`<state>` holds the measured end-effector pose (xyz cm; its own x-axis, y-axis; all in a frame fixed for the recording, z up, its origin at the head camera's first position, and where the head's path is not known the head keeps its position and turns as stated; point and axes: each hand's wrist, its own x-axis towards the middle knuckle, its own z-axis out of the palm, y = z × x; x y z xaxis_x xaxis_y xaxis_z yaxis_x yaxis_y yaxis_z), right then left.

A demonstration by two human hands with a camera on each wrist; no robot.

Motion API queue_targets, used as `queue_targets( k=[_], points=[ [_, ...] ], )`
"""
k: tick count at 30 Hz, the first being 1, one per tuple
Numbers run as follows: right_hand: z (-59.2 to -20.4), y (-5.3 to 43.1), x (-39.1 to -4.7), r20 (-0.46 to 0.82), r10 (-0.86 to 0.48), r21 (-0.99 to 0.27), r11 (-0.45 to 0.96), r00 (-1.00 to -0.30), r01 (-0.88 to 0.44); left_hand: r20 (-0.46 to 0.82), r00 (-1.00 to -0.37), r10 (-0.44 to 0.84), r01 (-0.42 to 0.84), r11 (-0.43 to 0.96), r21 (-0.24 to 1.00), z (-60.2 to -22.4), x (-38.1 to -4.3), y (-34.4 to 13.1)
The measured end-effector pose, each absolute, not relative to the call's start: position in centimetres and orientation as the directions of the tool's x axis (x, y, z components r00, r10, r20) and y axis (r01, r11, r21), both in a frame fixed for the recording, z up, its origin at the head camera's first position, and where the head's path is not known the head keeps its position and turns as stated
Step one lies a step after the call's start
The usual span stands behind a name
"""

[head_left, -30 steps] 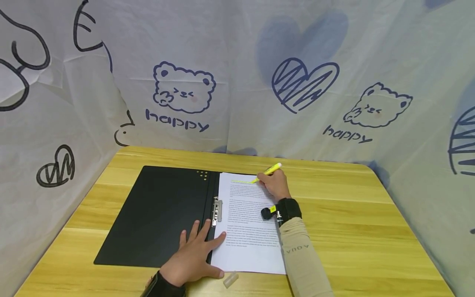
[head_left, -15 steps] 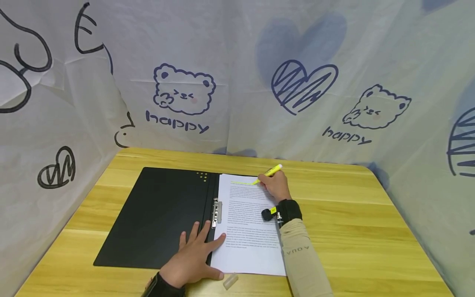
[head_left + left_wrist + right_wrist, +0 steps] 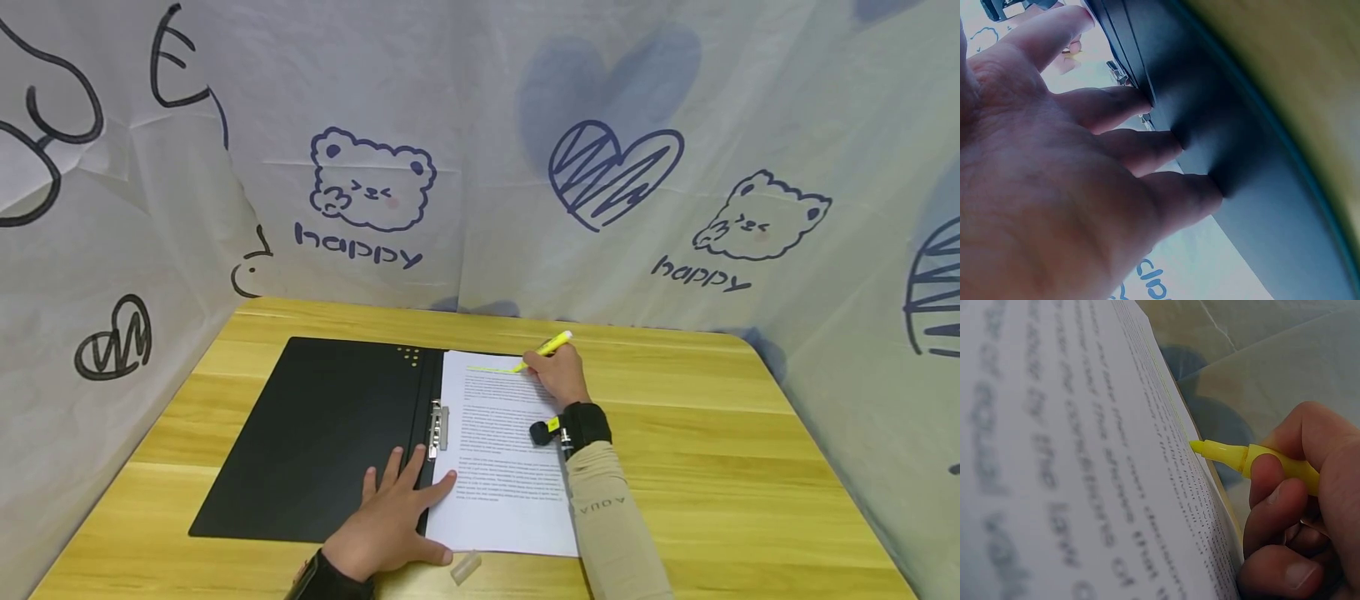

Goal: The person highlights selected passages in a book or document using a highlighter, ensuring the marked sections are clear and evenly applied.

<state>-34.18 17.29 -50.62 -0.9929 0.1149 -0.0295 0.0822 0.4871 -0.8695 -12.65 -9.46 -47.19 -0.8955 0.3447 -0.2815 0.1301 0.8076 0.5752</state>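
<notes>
My right hand (image 3: 558, 373) pinches a yellow highlighter (image 3: 553, 342) near the top of a printed sheet of paper (image 3: 510, 525). Its tip touches the page at the end of a thin yellow line along the top row of text. In the right wrist view the highlighter (image 3: 1229, 454) is uncapped, thumb and fingers curled round its barrel. My left hand (image 3: 390, 517) lies with fingers spread, thumb and index finger at the sheet's lower left, the other fingertips on the black folder (image 3: 300, 433). In the left wrist view those fingers (image 3: 1141, 150) press straight on the folder.
A metal clip (image 3: 437, 429) sits at the folder's spine beside the sheet. Just below the sheet, near my left thumb, a small translucent cap (image 3: 466, 567) lies on the wooden table (image 3: 720, 467). A white cloth with drawings (image 3: 495, 250) hangs behind the table.
The highlighter tip and my right hand have shifted slightly to the right, and the yellow line has grown a little longer. My left hand stays in place.
</notes>
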Motion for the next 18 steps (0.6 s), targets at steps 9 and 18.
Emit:
queue_targets(
  k=[9, 18],
  points=[
    [-50.52, 17.28, -34.31, -0.018, 0.127, -0.865, 0.495, -0.992, 0.079, -0.280, -0.896, 0.344, 0.131, 0.809, 0.573, -47.02, -12.64, -9.37],
    [-50.61, 17.45, -34.45, -0.043, 0.136, -0.858, 0.503, -0.990, 0.107, -0.280, -0.896, 0.344, 0.134, 0.812, 0.567, -47.00, -12.64, -9.37]
  ],
)
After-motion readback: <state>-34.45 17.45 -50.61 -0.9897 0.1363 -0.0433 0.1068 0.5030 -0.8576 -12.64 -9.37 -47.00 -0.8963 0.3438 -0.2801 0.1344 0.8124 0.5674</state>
